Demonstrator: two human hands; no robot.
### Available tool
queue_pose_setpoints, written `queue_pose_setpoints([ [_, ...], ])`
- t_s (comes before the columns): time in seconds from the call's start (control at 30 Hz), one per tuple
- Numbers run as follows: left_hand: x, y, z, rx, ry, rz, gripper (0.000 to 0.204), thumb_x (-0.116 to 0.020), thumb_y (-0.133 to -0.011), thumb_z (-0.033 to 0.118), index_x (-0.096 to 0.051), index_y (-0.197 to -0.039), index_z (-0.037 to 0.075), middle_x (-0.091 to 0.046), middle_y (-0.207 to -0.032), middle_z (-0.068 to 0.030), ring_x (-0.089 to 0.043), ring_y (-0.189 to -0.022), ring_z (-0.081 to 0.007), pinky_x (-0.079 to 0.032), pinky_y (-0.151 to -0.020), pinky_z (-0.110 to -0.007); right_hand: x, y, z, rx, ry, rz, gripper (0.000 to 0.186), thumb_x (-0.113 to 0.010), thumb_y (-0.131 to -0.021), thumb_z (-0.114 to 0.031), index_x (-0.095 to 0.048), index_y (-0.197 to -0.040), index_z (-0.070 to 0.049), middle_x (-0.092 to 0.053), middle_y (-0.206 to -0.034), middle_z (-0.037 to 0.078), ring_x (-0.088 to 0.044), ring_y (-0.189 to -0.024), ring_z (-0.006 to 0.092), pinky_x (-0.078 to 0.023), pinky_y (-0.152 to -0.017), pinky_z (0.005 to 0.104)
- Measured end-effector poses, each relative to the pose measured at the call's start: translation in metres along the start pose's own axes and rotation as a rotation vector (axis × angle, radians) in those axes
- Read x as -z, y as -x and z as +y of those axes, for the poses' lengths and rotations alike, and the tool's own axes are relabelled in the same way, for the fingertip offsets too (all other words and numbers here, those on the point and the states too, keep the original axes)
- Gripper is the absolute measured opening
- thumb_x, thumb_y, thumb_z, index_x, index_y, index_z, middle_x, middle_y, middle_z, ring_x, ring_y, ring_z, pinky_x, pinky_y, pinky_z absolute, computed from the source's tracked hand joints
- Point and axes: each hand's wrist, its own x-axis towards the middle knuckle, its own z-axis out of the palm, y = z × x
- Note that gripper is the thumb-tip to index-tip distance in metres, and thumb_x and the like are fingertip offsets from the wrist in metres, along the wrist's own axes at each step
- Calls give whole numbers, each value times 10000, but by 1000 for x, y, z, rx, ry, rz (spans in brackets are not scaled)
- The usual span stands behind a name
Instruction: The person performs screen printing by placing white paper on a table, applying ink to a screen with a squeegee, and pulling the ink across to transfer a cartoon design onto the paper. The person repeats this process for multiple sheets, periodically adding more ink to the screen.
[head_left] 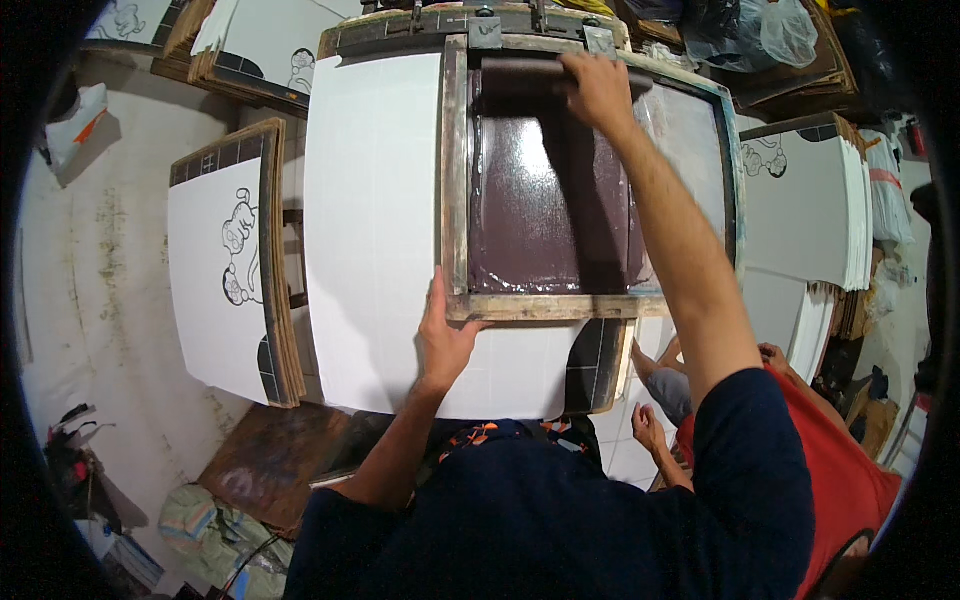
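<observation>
A wooden-framed printing screen (pixel 546 307) lies over a white sheet (pixel 375 190) on a board. Dark purple-brown mesh, glossy with wet patches, fills most of the frame. At the far end of the mesh, my right hand (pixel 600 92) is closed on a dark squeegee (pixel 520 85) that lies crosswise; my forearm casts a long shadow over the mesh. My left hand (pixel 447 340) rests at the frame's near left corner, thumb and fingers spread along its two outer edges.
Metal clamps (pixel 486 30) hold the screen's far edge. Boards with printed white sheets (pixel 215 250) stand at left, and more stacked sheets (pixel 800 200) at right. A person in a red shirt (pixel 835 470) sits close by my right side. Plastic bags (pixel 740 35) lie at the back right.
</observation>
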Motion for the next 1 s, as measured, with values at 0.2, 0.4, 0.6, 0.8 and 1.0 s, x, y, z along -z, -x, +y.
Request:
queue_pose_setpoints([
  [0.2,0,1,-4,-63,-77,13,1038,-819,-756,-47,-239,-1616,-2,-588,-1422,-256,-632,-1237,-311,-528,-1033,-386,-11,-22,8,-23,10,129,438,-809,-813,-208,-674,-1230,-205,-689,-1122,49,-629,-1081,291,-432,-952,479],
  [0.4,-1,0,-7,-101,-65,33,1059,-834,-743,-57,-245,-1621,6,-656,-1346,-240,-693,-1152,-262,-567,-970,-361,43,159,-61,-145,-202,229,568,-780,-615,10,-698,-1144,-180,-653,-1119,44,-573,-1083,298,-382,-1028,453],
  [0.6,18,0,33,-72,90,-17,1073,-897,-729,4,-274,-1602,-32,-657,-1362,-185,-677,-1161,-220,-559,-989,-332,99,264,-131,-251,-258,354,664,-801,-528,-43,-726,-1171,-190,-656,-1137,5,-563,-1117,270,-364,-1049,500],
  [0.8,79,-8,155,-447,613,-48,1092,-865,-800,-26,-131,-1605,-95,-563,-1436,-265,-640,-1206,-266,-545,-1021,-342,198,178,-125,-12,-52,883,234,-626,-889,-114,-744,-1091,-113,-747,-1055,91,-673,-1020,296,-444,-923,432],
  [1.0,177,-59,107,-550,210,20,972,-902,-823,247,-345,-1567,-38,-562,-1453,-275,-692,-1170,-267,-569,-975,-374,307,79,-89,45,192,895,263,-766,-890,-117,-728,-1147,-71,-742,-1033,136,-725,-955,309,-557,-813,421],
])
